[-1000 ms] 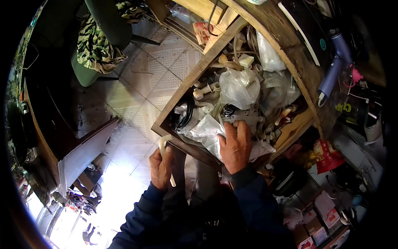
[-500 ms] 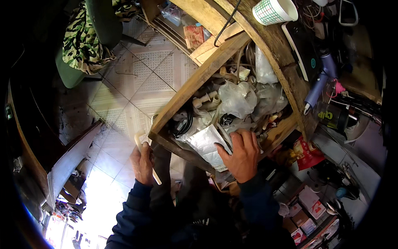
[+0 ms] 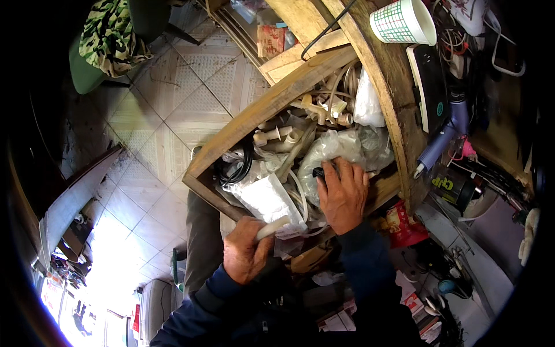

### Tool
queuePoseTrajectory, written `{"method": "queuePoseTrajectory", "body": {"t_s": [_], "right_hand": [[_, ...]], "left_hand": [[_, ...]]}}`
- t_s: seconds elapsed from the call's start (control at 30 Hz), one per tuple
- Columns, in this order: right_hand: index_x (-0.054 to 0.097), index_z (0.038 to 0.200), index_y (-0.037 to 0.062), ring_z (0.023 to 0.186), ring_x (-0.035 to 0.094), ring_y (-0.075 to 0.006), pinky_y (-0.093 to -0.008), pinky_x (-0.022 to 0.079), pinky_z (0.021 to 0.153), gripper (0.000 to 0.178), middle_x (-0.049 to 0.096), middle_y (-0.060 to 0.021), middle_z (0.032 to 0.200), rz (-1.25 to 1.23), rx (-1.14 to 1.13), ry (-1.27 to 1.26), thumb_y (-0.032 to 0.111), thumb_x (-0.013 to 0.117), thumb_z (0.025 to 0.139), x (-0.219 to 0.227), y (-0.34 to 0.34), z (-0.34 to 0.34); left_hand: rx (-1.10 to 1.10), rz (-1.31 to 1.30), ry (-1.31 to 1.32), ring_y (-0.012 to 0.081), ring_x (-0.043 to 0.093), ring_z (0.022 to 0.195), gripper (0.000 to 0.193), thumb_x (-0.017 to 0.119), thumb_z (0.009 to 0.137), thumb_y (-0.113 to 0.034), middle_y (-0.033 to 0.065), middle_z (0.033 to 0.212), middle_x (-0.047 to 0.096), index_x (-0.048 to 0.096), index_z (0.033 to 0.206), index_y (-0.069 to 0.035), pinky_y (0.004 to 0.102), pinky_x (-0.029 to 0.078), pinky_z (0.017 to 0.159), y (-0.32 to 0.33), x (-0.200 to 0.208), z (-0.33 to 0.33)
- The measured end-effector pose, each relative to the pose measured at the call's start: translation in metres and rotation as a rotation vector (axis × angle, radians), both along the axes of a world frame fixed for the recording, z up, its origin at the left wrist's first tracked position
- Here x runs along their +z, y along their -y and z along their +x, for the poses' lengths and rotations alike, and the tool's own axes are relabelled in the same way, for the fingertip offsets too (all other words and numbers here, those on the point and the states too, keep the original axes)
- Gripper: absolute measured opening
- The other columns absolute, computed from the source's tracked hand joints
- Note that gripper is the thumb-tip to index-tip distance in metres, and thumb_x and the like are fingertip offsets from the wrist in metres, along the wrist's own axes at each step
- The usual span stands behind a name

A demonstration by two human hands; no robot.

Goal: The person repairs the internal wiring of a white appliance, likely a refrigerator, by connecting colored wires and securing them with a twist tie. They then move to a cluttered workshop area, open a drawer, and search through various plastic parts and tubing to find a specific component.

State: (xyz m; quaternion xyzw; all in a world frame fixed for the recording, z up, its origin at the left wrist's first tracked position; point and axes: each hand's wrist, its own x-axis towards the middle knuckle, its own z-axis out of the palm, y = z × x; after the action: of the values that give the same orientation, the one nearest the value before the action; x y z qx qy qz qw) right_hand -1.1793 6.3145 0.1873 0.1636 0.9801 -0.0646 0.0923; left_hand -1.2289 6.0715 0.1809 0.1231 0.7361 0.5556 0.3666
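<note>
My left hand (image 3: 247, 250) is closed around a short off-white plastic tube (image 3: 273, 227), whose end points to the right above the front edge of a wooden drawer (image 3: 211, 196). Inside the drawer, my right hand (image 3: 342, 194) grips a crumpled clear plastic bag (image 3: 332, 147) with bent fingers. A small black thing (image 3: 317, 172) shows beside its thumb, partly hidden. Between the hands lies a flat white packet (image 3: 267, 199), with a thin white tube (image 3: 300, 194) alongside. Left of them sits a coil of black cable (image 3: 240, 168); cream pipe fittings (image 3: 277, 136) lie farther back.
A wooden desktop (image 3: 399, 87) curves over the drawer's right side. On it stand a white paper cup (image 3: 403, 22) with a green grid, a black flat device (image 3: 428, 87) and a purple hair dryer (image 3: 445, 133). A green chair (image 3: 87, 72) with camouflage cloth stands far left.
My left hand has moved right, to the drawer's front edge, with the tube in it. My right hand has gone deeper into the drawer and onto the plastic bag. The view has shifted slightly.
</note>
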Motion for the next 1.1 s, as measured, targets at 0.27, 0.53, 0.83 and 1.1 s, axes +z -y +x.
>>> {"method": "queuePoseTrajectory", "body": {"t_s": [0.27, 0.53, 0.83, 1.1], "right_hand": [[0.068, 0.117, 0.0030, 0.059, 0.060, -0.0267, -0.0391, 0.049, 0.056, 0.033, 0.057, -0.0075, 0.079, 0.000, 0.254, -0.099, 0.011, 0.068, 0.085, -0.015, 0.007, -0.031], [0.070, 0.102, 0.0016, 0.064, 0.064, -0.0296, -0.0392, 0.052, 0.058, 0.023, 0.061, -0.0120, 0.080, -0.139, 0.226, -0.234, 0.000, 0.071, 0.078, -0.026, -0.011, -0.024], [0.065, 0.091, -0.0013, 0.069, 0.067, -0.0363, -0.0421, 0.054, 0.059, 0.024, 0.066, -0.0166, 0.084, -0.216, 0.057, -0.317, -0.009, 0.072, 0.069, -0.017, -0.023, 0.020], [0.070, 0.099, 0.0011, 0.069, 0.067, -0.0288, -0.0373, 0.054, 0.059, 0.022, 0.065, -0.0119, 0.085, -0.243, 0.197, -0.289, -0.001, 0.073, 0.077, -0.008, -0.014, 0.020]], "left_hand": [[0.028, 0.025, -0.077, 0.0323, 0.068, 0.078, 0.016, 0.072, 0.086, 0.001, 0.0161, 0.093, 0.066, 0.068, 0.101, -0.001, 0.0356, 0.054, 0.068, -0.049, 0.015, 0.003], [0.060, -0.037, 0.020, 0.0339, 0.065, 0.075, 0.012, 0.071, 0.089, -0.002, 0.0163, 0.088, 0.064, 0.067, 0.100, -0.002, 0.0374, 0.053, 0.067, -0.038, 0.009, 0.010], [0.100, -0.030, 0.127, 0.0212, 0.060, 0.071, 0.010, 0.070, 0.092, -0.003, 0.0111, 0.083, 0.064, 0.068, 0.101, 0.000, 0.0318, 0.049, 0.066, -0.045, 0.008, 0.008], [0.347, 0.123, 0.598, 0.0056, 0.055, 0.081, 0.033, 0.073, 0.096, -0.011, -0.0023, 0.091, 0.064, 0.063, 0.125, 0.000, 0.0224, 0.047, 0.071, -0.051, 0.008, 0.010]]}}
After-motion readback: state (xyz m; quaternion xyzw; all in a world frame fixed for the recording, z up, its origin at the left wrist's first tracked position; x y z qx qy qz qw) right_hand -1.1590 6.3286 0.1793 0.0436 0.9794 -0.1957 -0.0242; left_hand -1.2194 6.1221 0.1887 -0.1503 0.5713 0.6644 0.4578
